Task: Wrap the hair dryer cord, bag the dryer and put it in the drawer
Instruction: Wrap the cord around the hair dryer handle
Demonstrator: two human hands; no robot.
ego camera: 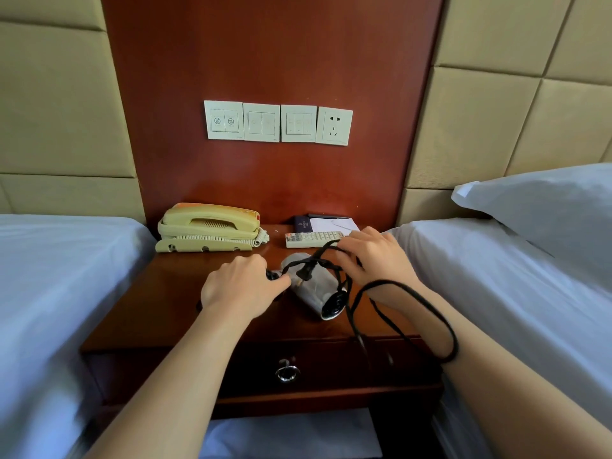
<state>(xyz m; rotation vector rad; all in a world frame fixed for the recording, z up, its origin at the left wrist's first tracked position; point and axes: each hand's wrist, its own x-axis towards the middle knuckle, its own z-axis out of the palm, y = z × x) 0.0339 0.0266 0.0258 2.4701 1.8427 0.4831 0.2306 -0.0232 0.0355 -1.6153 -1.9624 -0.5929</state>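
A grey hair dryer [314, 289] lies on its side on the dark wooden nightstand [159, 299], nozzle end toward me. Its black cord [410, 303] loops over the dryer body and hangs in a big loop around my right wrist. The plug [303, 272] rests on top of the dryer. My left hand [241, 286] is closed on the dryer's black handle end at its left. My right hand [374, 256] holds strands of the cord just right of the dryer. The drawer [331, 366] below, with a round metal pull [287, 372], is closed. No bag is visible.
A cream telephone [208, 228] stands at the back left of the nightstand. A white remote [313, 239] and a notepad [331, 223] lie at the back right. Beds with white sheets flank both sides. Wall switches and a socket [333, 125] sit above.
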